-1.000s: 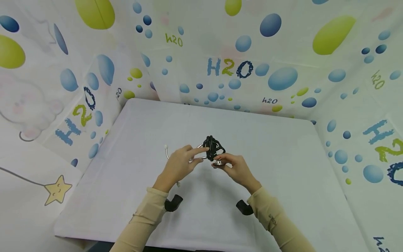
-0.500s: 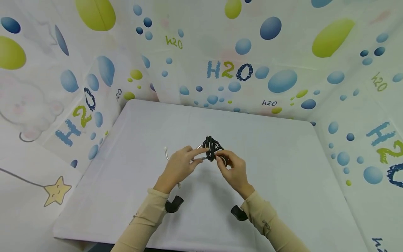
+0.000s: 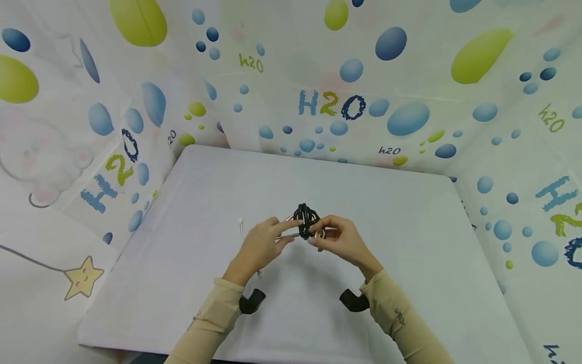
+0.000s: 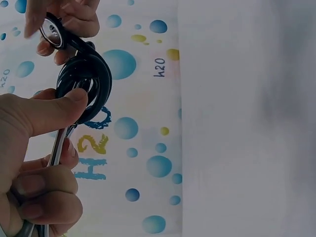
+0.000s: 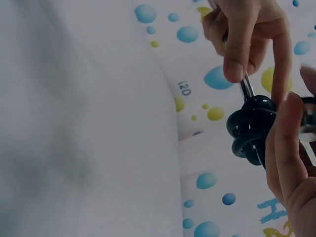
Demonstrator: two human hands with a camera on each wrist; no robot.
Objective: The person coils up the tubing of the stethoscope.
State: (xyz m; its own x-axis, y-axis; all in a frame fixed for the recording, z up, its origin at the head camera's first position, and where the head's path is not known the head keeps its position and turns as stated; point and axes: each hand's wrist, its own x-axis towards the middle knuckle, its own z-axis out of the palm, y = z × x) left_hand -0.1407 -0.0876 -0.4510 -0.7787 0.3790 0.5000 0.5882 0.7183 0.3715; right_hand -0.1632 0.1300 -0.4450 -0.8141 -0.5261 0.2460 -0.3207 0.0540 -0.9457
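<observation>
Beige sleeves (image 3: 205, 319) come nearest, ending at bare wrists. The left hand (image 3: 259, 245) curls its fingers round the metal ear tubes (image 4: 56, 148) of a stethoscope (image 3: 307, 214), its thumb pressed to the coiled black tubing (image 4: 103, 79), presumably to stop the loops slackening. Just beside it, the right hand (image 3: 343, 240) pinches the round chest piece (image 4: 52, 32), probably to control that end. All this is raised over the white-covered table (image 3: 386, 212), perhaps for working room. Behind rises a wall covering (image 3: 282, 71) printed with drops and "H2O".
</observation>
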